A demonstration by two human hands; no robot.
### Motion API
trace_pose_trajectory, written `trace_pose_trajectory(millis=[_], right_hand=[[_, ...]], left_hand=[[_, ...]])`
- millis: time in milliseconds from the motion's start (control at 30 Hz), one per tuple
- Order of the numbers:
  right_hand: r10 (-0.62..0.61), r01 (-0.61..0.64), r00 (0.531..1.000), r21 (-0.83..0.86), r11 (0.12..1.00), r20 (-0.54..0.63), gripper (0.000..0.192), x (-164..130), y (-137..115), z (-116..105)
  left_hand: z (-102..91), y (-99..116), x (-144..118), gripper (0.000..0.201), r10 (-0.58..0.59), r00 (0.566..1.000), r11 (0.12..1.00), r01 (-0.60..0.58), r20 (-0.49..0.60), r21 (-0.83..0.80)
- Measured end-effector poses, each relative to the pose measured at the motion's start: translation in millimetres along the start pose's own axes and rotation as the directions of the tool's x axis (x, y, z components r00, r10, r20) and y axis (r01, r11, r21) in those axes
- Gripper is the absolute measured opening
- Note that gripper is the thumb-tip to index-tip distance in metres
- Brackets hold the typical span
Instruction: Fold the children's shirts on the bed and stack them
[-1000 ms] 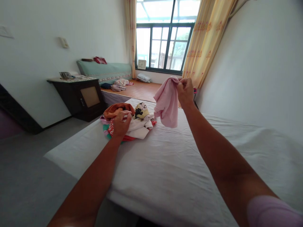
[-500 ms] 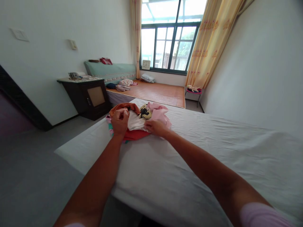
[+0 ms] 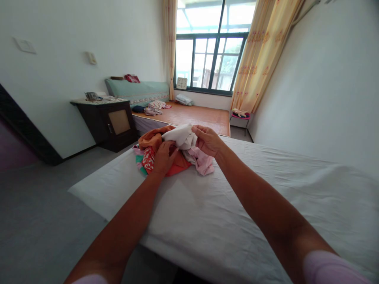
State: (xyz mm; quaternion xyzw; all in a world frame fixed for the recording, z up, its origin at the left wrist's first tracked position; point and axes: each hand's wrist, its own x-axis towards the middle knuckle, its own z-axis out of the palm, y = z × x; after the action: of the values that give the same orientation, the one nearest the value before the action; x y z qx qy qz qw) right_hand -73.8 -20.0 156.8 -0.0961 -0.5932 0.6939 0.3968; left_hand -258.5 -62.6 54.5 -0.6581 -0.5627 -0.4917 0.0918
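Observation:
A heap of clothes lies on the white-sheeted bed [image 3: 237, 205]. My right hand [image 3: 209, 141] pinches the right edge of a white garment [image 3: 180, 135], lifting it above the heap. Close to that garment's near edge, my left hand [image 3: 165, 157] is closed with its fingers curled on the white cloth. Around them are an orange garment [image 3: 151, 138], a red piece with a white pattern [image 3: 148, 158], a red-orange cloth [image 3: 179, 165] and a pink garment [image 3: 203, 161]. Green cloth [image 3: 140, 161] shows at the left. The white garment's full shape is hidden in its folds.
Beyond the bed is a second bed with a brown mat [image 3: 198, 115], holding folded clothes [image 3: 155, 107]. A dark cabinet [image 3: 114, 126] stands at the left with items on top. By the curtain [image 3: 257, 59] sits a pink stool [image 3: 241, 115]. Bare floor runs along the left.
My right hand has risen, raising and turning over the white garment, so the dark printed patch no longer shows. My left hand has moved right and slightly down, uncovering the red patterned cloth.

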Motion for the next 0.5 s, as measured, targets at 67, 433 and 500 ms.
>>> trace_pose_trajectory(millis=[67,433,500], right_hand=[[-0.014,0.014,0.999,-0.009,1.0,0.037,0.035,-2,-11,1],[0.17,-0.13,0.905,-0.127,0.983,0.39,0.054,-33,-19,3],[0.084,-0.055,0.968,-0.126,0.991,0.238,0.056,-28,-21,-14]], left_hand=[[-1.1,-1,1,0.031,0.005,1.0,1.0,-0.005,-0.016,0.004],[-1.4,11,1,0.031,-0.021,0.996,0.999,0.018,-0.087,-0.041],[-10.5,5,4,0.02,-0.05,0.994,0.995,0.041,-0.098,-0.095]])
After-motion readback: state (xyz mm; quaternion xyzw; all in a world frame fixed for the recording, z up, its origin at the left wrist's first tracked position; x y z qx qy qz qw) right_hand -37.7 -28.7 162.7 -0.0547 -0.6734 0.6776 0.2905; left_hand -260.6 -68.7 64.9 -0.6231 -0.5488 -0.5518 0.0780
